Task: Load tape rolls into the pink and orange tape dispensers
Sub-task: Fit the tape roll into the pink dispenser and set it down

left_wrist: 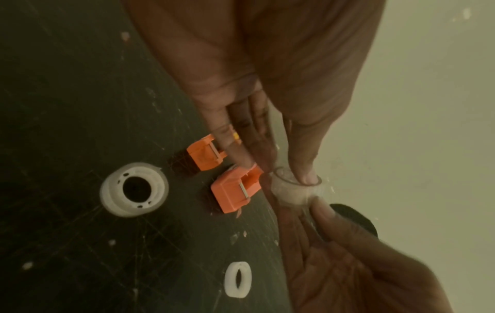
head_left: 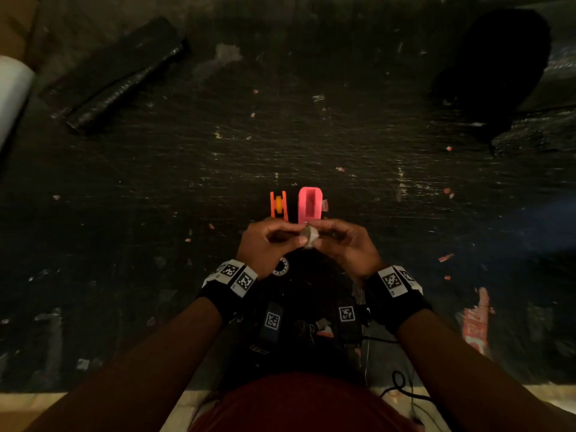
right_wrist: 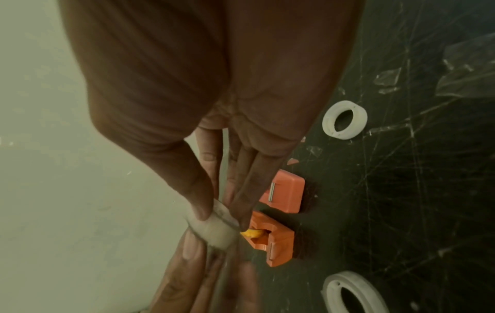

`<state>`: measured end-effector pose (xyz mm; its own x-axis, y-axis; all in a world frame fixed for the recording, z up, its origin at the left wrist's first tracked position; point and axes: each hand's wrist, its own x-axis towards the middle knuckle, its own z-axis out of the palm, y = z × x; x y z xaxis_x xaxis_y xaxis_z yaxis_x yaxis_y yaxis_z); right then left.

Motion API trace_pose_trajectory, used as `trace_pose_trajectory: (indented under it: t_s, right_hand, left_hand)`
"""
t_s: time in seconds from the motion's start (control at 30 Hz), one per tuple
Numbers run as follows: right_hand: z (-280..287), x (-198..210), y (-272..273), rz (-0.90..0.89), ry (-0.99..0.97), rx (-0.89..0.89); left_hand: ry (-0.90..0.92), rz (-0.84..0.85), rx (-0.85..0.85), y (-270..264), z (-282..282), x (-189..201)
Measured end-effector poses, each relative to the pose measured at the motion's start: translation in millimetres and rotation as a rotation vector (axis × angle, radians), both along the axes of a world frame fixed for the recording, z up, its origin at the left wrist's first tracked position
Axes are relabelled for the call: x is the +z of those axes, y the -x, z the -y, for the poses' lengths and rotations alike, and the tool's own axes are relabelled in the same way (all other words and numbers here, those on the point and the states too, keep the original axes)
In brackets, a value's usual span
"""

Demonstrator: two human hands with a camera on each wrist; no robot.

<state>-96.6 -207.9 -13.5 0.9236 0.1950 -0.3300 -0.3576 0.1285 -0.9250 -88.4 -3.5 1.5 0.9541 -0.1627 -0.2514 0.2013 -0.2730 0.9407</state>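
Note:
A small clear tape roll (head_left: pixel 310 236) is held above the dark table (head_left: pixel 311 145), just in front of the dispensers. My left hand (head_left: pixel 296 237) pinches it from the left and my right hand (head_left: pixel 318 235) pinches it from the right. In the left wrist view the left thumb presses into the hole of the roll (left_wrist: pixel 294 188). The pink dispenser (head_left: pixel 310 204) stands with its cavity showing nothing inside. Left of it, the orange dispenser (head_left: pixel 278 207) carries a yellow core. The right wrist view shows the roll (right_wrist: pixel 214 228) close to the orange dispenser (right_wrist: pixel 271 241), with the pink dispenser (right_wrist: pixel 284 195) behind.
A wide white tape roll (left_wrist: pixel 134 190) and a small white ring (left_wrist: pixel 238 279) lie on the table near my hands. A black wrapped bar (head_left: pixel 118 76) lies far left, a dark bundle (head_left: pixel 498 63) far right. Tagged devices (head_left: pixel 271 319) and cables sit at the near edge.

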Motion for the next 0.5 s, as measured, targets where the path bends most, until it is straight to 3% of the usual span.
trace_pose_trajectory:
  t_s: [0.17,0.3,0.5]
  right_hand:
    - [-3.1,-4.3,0.8,0.025,-0.005,-0.024]
    - [-4.2,-2.3,-0.7,0.059,0.063,0.003]
    - [-9.1,0.0,-1.7,-0.041,0.032,-0.062]
  left_hand:
    - [0.165,-0.18,0.055,0.6,4.4,1.8]
    - [0.093,-0.138,0.042,-3.4,2.4,4.2]
    - [0.095,-0.18,0.018,-8.1,2.7,-1.2]
